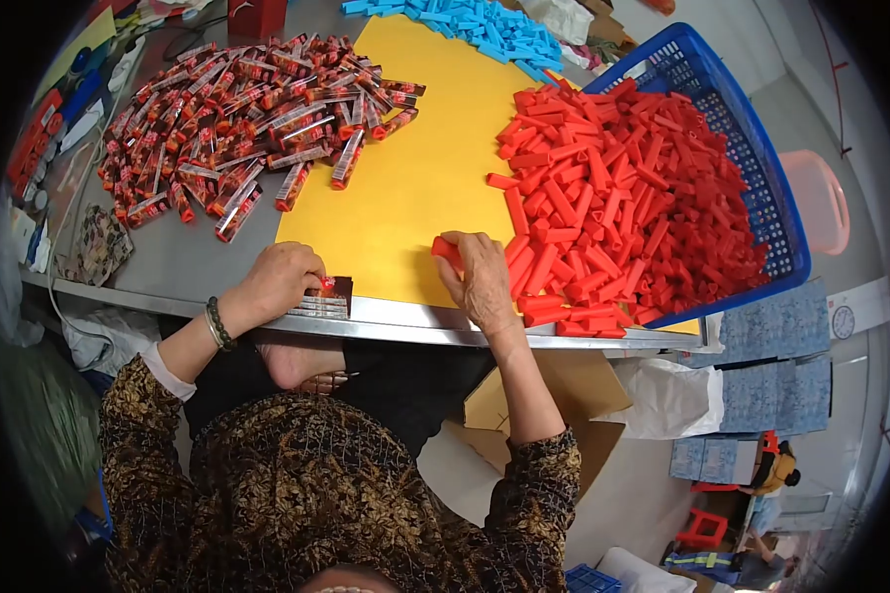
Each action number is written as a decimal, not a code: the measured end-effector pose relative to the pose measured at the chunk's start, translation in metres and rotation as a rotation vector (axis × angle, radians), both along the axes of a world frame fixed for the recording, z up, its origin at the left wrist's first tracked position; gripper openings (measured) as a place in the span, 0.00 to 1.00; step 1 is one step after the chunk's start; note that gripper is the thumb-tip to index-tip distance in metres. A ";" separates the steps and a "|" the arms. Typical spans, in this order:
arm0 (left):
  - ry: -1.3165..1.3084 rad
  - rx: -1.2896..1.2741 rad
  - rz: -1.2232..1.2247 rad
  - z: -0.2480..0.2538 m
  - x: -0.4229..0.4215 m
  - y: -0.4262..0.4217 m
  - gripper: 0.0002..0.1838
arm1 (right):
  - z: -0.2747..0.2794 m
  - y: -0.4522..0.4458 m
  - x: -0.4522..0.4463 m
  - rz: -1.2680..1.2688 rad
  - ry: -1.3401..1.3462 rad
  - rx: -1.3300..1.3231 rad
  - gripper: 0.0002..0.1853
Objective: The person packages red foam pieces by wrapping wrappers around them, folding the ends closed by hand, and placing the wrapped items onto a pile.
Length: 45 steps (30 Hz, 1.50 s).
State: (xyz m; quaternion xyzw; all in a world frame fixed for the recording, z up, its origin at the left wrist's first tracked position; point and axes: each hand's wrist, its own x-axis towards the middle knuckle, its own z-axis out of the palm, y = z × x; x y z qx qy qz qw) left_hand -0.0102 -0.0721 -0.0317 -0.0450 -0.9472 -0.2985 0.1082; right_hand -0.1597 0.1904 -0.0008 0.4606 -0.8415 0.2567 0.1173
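Note:
My left hand (279,279) is at the table's front edge, its fingers closed on the near end of a dark printed label (338,289). Pale printed strips show along that label's lower side; how many layers there are I cannot tell. My right hand (482,282) pinches a short red plastic tube (447,251) between thumb and fingers, just above a yellow sheet (405,178). Right of it spreads a big heap of similar red tubes (603,198). Beyond my left hand lies a pile of tubes wrapped in printed labels (257,119).
A blue plastic basket (761,163) lies tipped on its side behind the red heap. Light blue pieces (475,30) are piled at the far edge. A camouflage-patterned cloth (99,247) sits at left. Cartons (776,366) and another person (776,469) appear at lower right.

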 end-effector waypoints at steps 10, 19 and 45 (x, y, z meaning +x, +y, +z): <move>0.119 -0.095 0.013 0.011 0.003 0.007 0.01 | 0.003 -0.020 0.012 0.046 -0.120 -0.155 0.23; 0.039 0.166 0.128 0.020 0.002 0.008 0.05 | 0.010 -0.046 0.022 0.063 -0.123 -0.138 0.17; -0.235 0.978 0.144 0.017 0.001 0.025 0.08 | 0.019 -0.017 0.041 -0.012 -0.257 -0.343 0.12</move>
